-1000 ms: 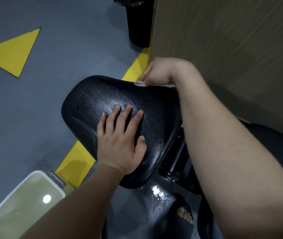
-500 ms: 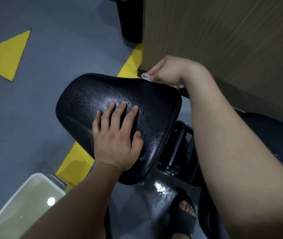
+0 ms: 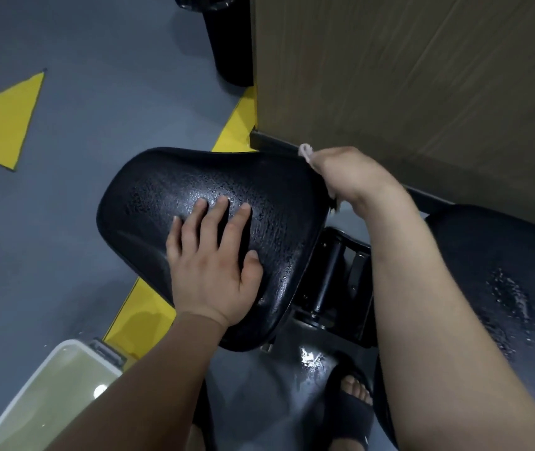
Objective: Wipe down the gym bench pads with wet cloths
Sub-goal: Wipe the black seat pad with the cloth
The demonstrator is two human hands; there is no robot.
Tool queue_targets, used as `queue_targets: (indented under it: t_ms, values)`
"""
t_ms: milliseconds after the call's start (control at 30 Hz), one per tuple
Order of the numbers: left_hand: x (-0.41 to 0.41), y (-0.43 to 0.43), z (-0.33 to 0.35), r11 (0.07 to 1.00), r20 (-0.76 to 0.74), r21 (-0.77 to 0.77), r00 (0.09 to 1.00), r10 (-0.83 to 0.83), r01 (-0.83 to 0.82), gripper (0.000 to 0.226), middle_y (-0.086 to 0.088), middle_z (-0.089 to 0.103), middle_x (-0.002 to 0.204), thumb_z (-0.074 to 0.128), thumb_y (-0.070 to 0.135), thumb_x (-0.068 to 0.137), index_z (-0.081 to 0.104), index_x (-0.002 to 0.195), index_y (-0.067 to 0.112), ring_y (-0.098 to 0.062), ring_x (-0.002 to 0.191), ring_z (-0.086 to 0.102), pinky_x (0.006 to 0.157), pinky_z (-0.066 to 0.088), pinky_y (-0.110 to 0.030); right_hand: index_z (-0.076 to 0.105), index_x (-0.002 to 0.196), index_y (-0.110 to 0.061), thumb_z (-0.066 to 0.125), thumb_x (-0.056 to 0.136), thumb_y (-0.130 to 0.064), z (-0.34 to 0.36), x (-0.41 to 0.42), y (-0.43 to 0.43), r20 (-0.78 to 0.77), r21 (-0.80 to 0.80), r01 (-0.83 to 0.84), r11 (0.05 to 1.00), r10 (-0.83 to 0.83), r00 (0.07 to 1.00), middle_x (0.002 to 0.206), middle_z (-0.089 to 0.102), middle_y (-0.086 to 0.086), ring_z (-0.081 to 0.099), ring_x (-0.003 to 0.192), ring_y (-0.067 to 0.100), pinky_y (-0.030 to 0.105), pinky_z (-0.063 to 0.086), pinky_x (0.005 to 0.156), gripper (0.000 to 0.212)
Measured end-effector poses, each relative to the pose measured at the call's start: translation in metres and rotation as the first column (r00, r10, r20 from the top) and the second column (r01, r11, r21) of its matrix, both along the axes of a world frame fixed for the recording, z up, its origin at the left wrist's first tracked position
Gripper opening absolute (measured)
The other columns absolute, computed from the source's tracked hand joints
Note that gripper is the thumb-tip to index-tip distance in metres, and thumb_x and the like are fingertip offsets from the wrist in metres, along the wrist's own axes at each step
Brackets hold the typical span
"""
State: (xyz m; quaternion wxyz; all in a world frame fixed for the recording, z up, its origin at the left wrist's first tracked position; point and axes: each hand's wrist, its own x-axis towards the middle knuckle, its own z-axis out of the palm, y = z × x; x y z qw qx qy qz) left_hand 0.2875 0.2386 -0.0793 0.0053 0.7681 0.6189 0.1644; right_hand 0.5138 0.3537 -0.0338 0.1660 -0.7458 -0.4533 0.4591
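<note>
The left hand (image 3: 214, 268), fingers straight, is pressing flat on the wet seat pad (image 3: 168, 190) while the right hand (image 3: 347, 174) is gripping a bunched cloth (image 3: 304, 150) at the pad's far edge, where the nearby wooden panel (image 3: 406, 76) is likely crowding the stroke and risking an unwiped strip.

Gym: black bench pad (image 3: 168, 190), yellow-marked floor (image 3: 103, 102)

A grey floor (image 3: 96, 92) carries a yellow triangle (image 3: 2, 122) at the left and a yellow stripe (image 3: 236, 122) running diagonally. A black bin (image 3: 230, 40) stands at the top, just beside a wood-grain panel (image 3: 406, 76) with a black baseboard (image 3: 269, 143). A white tub (image 3: 64, 343) of murky water sits bottom left. A small puddle (image 3: 311, 356) glints near a black sandal (image 3: 347, 408).
</note>
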Motion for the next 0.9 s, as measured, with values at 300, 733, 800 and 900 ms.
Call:
queue_targets:
  t_ms: [300, 733, 800, 900]
  values:
    - [0.000, -0.002, 0.001, 1.000, 0.011, 0.020, 1.000, -0.004, 0.003, 0.061, -0.006, 0.048, 0.153, 0.045, 0.041, 0.087, 0.055, 0.145, 0.024, -0.033, 0.147, 0.035, 0.122, 0.018, -0.057, 0.072, 0.113, -0.017, 0.057, 0.091, -0.055, -0.022, -0.006, -0.026, -0.339, -0.125, 0.416, 0.901, -0.433, 0.835, 0.104, 0.076, 0.003, 0.072, 0.095, 0.027, 0.045, 0.059, 0.090, 0.046]
    - [-0.001, -0.002, -0.001, 0.999, 0.003, 0.049, 1.000, 0.002, -0.002, 0.061, -0.006, 0.049, 0.152, 0.042, 0.042, 0.088, 0.055, 0.145, 0.024, -0.033, 0.146, 0.036, 0.121, 0.020, -0.058, 0.064, 0.137, -0.022, 0.052, 0.104, -0.017, -0.013, -0.042, -0.091, -0.015, 0.410, 0.267, 0.872, -0.286, 0.958, 0.138, 0.064, -0.001, 0.054, 0.134, 0.017, 0.010, 0.033, 0.111, 0.035]
    - [0.000, -0.002, -0.001, 0.999, 0.005, 0.040, 1.000, 0.001, -0.001, 0.060, -0.005, 0.048, 0.153, 0.043, 0.042, 0.089, 0.054, 0.145, 0.025, -0.032, 0.147, 0.035, 0.121, 0.020, -0.058, 0.066, 0.134, -0.017, 0.052, 0.100, -0.006, -0.017, -0.044, -0.063, 0.155, 0.447, 0.047, 0.893, -0.129, 0.979, 0.151, 0.050, 0.007, 0.041, 0.146, 0.022, 0.017, 0.021, 0.122, 0.038]
    - [-0.001, -0.003, 0.000, 1.000, 0.002, 0.024, 1.000, -0.006, 0.006, 0.060, -0.005, 0.048, 0.153, 0.043, 0.042, 0.089, 0.054, 0.145, 0.025, -0.032, 0.147, 0.035, 0.121, 0.020, -0.057, 0.069, 0.130, -0.014, 0.052, 0.099, -0.004, -0.009, -0.034, -0.038, 0.335, 0.439, -0.214, 0.873, 0.062, 0.940, 0.144, 0.059, 0.012, 0.052, 0.137, 0.030, 0.022, 0.027, 0.117, 0.037]
